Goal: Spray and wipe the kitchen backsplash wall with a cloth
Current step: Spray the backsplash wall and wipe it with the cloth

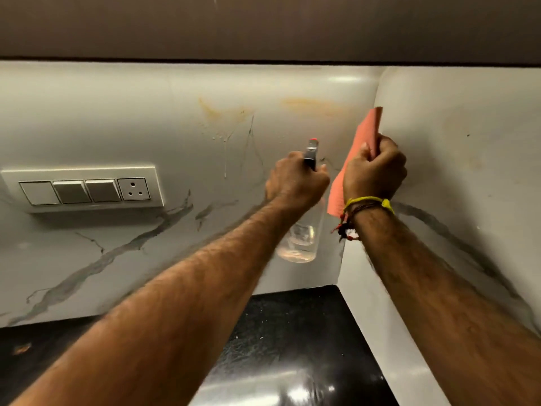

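The backsplash wall (pixel 146 118) is glossy white marble with grey veins and orange-brown stains (pixel 222 111) near its top. My left hand (pixel 295 180) grips the neck of a clear spray bottle (pixel 301 238), whose red-tipped nozzle (pixel 312 142) points up at the wall. Drips run down the wall left of the nozzle. My right hand (pixel 374 171) holds a folded pink cloth (pixel 367 133) close to the corner where the two walls meet. A yellow thread band sits on that wrist.
A white switch plate with a socket (pixel 85 189) is mounted on the wall at left. A dark cabinet underside (pixel 263 24) runs overhead. The black glossy countertop (pixel 292 332) lies below. The side wall (pixel 468 171) closes the right.
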